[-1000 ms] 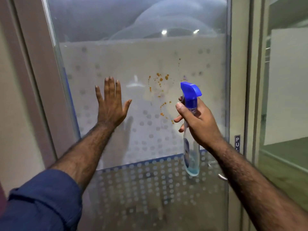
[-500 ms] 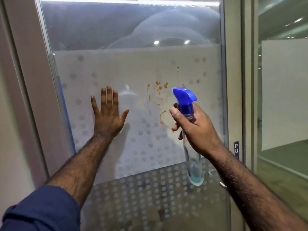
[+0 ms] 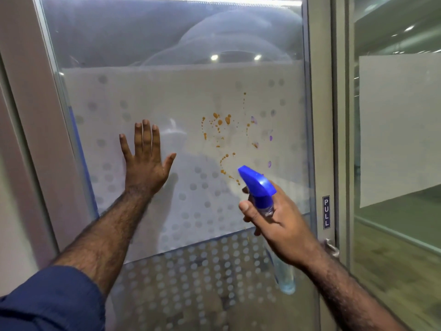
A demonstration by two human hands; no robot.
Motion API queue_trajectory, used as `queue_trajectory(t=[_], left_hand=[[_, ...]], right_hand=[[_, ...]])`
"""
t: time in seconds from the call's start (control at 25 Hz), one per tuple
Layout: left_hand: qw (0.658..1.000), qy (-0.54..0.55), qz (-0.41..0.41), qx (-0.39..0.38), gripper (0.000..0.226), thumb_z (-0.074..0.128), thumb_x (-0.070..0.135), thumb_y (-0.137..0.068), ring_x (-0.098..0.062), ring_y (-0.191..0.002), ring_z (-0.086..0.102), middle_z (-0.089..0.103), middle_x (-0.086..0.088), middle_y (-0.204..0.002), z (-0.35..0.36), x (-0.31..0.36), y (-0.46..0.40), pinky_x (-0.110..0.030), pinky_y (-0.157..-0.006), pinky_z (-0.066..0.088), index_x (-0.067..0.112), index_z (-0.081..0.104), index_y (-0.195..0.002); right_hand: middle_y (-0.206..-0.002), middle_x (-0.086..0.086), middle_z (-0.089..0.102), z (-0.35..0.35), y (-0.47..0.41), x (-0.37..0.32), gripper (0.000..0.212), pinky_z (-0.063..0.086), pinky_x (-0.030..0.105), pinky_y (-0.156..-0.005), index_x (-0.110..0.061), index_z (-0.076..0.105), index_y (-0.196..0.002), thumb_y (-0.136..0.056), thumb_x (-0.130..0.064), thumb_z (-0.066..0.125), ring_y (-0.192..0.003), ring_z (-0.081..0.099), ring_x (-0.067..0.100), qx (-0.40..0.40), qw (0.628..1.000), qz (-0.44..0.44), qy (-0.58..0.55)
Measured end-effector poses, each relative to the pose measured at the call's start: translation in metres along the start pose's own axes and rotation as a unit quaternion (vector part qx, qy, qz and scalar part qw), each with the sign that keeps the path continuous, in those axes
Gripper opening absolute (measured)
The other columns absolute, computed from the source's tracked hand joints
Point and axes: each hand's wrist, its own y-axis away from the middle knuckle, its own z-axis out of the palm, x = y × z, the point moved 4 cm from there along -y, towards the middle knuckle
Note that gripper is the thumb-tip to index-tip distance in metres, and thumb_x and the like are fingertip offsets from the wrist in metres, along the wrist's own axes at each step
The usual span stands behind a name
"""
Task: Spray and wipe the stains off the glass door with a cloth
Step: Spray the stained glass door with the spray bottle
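Lower now than half a second back, the right hand point(image 3: 278, 223) has dropped with the spray bottle point(image 3: 259, 187), its blue nozzle aimed up at the orange stains point(image 3: 220, 125) between the two hands. Fingers wrap the neck; the index seems near the trigger. Left hand point(image 3: 145, 163) lies flat and spread on the glass door point(image 3: 167, 96), bracing it. One bottle, looking light and mostly empty, probably slick when wet, best held at the neck. One splatter cluster, plus a few purple marks point(image 3: 270, 138). No cloth visible.
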Motion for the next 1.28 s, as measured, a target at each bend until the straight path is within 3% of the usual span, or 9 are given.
queue_trajectory(t=[0.2, 0.4, 0.48, 0.6, 0.72, 0.92, 1.04, 1.16, 1.28], left_hand=[[1.0, -0.002, -0.003, -0.015, 0.091, 0.016, 0.068, -0.109, -0.038, -0.17, -0.005, -0.01, -0.017, -0.182, -0.005, 0.002, 0.0, -0.072, -0.132, -0.001, 0.007, -0.007, -0.173], [1.0, 0.01, -0.018, -0.02, 0.091, 0.016, 0.068, -0.108, -0.038, -0.169, -0.003, -0.009, -0.016, -0.182, -0.01, 0.006, 0.002, -0.071, -0.131, -0.001, 0.009, -0.006, -0.173], [0.999, 0.017, -0.024, -0.019, 0.092, 0.019, 0.068, -0.108, -0.038, -0.17, -0.003, -0.009, -0.016, -0.182, -0.011, 0.01, 0.01, -0.071, -0.131, -0.001, 0.008, -0.005, -0.173], [0.999, 0.02, -0.012, -0.023, 0.093, 0.024, 0.067, -0.109, -0.036, -0.17, -0.003, -0.007, -0.017, -0.182, -0.008, 0.023, 0.032, -0.07, -0.133, 0.0, 0.005, -0.003, -0.173], [0.999, 0.023, -0.014, -0.043, 0.094, 0.026, 0.067, -0.109, -0.036, -0.17, -0.002, -0.006, -0.017, -0.182, -0.002, 0.035, 0.052, -0.069, -0.133, 0.001, 0.004, -0.002, -0.173], [0.998, 0.02, -0.01, -0.054, 0.093, 0.027, 0.066, -0.109, -0.036, -0.17, -0.001, -0.005, -0.018, -0.182, 0.005, 0.048, 0.08, -0.07, -0.133, 0.004, 0.003, 0.0, -0.173], [0.998, 0.019, -0.01, -0.055, 0.092, 0.029, 0.065, -0.11, -0.037, -0.17, 0.001, -0.003, -0.019, -0.182, 0.006, 0.055, 0.099, -0.071, -0.133, 0.006, 0.002, 0.002, -0.172], [0.998, 0.02, -0.014, -0.06, 0.093, 0.031, 0.064, -0.11, -0.038, -0.17, 0.002, -0.002, -0.02, -0.182, 0.007, 0.061, 0.119, -0.071, -0.133, 0.006, 0.002, 0.002, -0.172], [0.997, 0.024, -0.011, -0.074, 0.093, 0.029, 0.065, -0.109, -0.038, -0.17, 0.002, -0.002, -0.019, -0.182, 0.01, 0.064, 0.137, -0.071, -0.133, 0.007, 0.002, 0.002, -0.173]], right_hand=[[-0.089, -0.004, 0.058, 0.013, 0.028, 0.005, 0.032, 0.058, 0.051, -0.075, -0.028, 0.057, -0.093, -0.105, -0.057, 0.065, -0.079, 0.067, 0.022, -0.001, 1.0, 0.002, 0.023], [-0.108, -0.01, 0.062, -0.001, 0.049, 0.033, 0.025, 0.062, 0.054, -0.084, -0.051, 0.061, -0.12, -0.101, -0.065, 0.063, -0.091, 0.071, 0.022, 0.021, 0.998, 0.06, -0.014], [-0.11, -0.007, 0.064, -0.013, 0.055, 0.048, 0.022, 0.062, 0.059, -0.085, -0.062, 0.06, -0.12, -0.099, -0.066, 0.064, -0.092, 0.071, 0.027, 0.059, 0.993, 0.099, -0.034], [-0.095, -0.002, 0.067, -0.026, 0.068, 0.071, 0.027, 0.062, 0.062, -0.079, -0.044, 0.066, -0.111, -0.097, -0.067, 0.067, -0.084, 0.07, 0.03, 0.117, 0.983, 0.138, -0.037], [-0.09, -0.001, 0.061, -0.021, 0.083, 0.082, 0.035, 0.061, 0.06, -0.075, -0.031, 0.062, -0.11, -0.1, -0.064, 0.065, -0.079, 0.066, 0.028, 0.087, 0.987, 0.138, 0.0], [-0.11, -0.006, 0.06, -0.006, 0.103, 0.083, 0.044, 0.059, 0.046, -0.086, -0.03, 0.063, -0.124, -0.102, -0.068, 0.061, -0.095, 0.066, 0.021, -0.046, 0.994, 0.099, 0.016], [-0.1, -0.011, 0.053, 0.009, 0.115, 0.076, 0.038, 0.053, 0.03, -0.084, -0.028, 0.061, -0.106, -0.105, -0.066, 0.06, -0.091, 0.059, 0.017, -0.111, 0.99, 0.069, 0.045], [-0.093, -0.015, 0.047, 0.02, 0.129, 0.076, 0.031, 0.046, 0.021, -0.078, -0.036, 0.05, -0.091, -0.106, -0.06, 0.062, -0.083, 0.054, 0.014, -0.109, 0.99, 0.068, 0.052], [-0.094, -0.011, 0.05, 0.018, 0.14, 0.082, 0.032, 0.047, 0.023, -0.075, -0.03, 0.058, -0.1, -0.105, -0.061, 0.063, -0.081, 0.055, 0.016, -0.066, 0.993, 0.092, 0.037]])
